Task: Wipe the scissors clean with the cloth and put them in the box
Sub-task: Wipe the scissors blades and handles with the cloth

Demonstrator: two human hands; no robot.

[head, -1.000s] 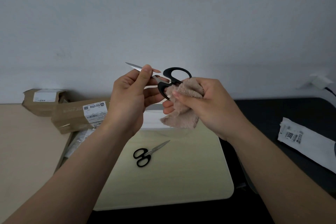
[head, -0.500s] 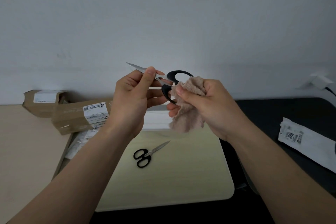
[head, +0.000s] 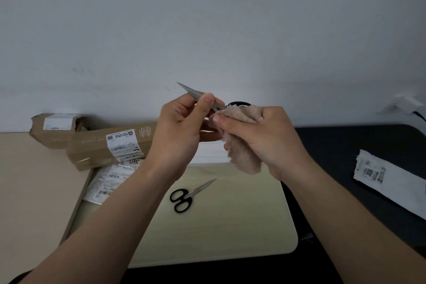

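Note:
My left hand (head: pixel 182 132) pinches the blades of a pair of black-handled scissors (head: pixel 192 93), tip pointing up and left. My right hand (head: pixel 260 138) grips a beige fluffy cloth (head: pixel 242 152) wrapped over the scissors' handles, so only a sliver of black handle shows above the cloth. A second pair of black-handled scissors (head: pixel 186 195) lies flat on the pale board (head: pixel 230 226) below my hands. A white box (head: pixel 208 153) sits behind my hands, mostly hidden.
Two brown cardboard parcels (head: pixel 108 147) and labelled plastic bags (head: pixel 108 180) lie at the left. A white labelled packet (head: pixel 387 178) rests on the dark table (head: pixel 345 145) at the right. A white plug (head: pixel 405 105) is at the wall.
The cloth in my right hand has slid up over the scissors' handles, covering them almost fully. My left hand keeps its hold on the blades.

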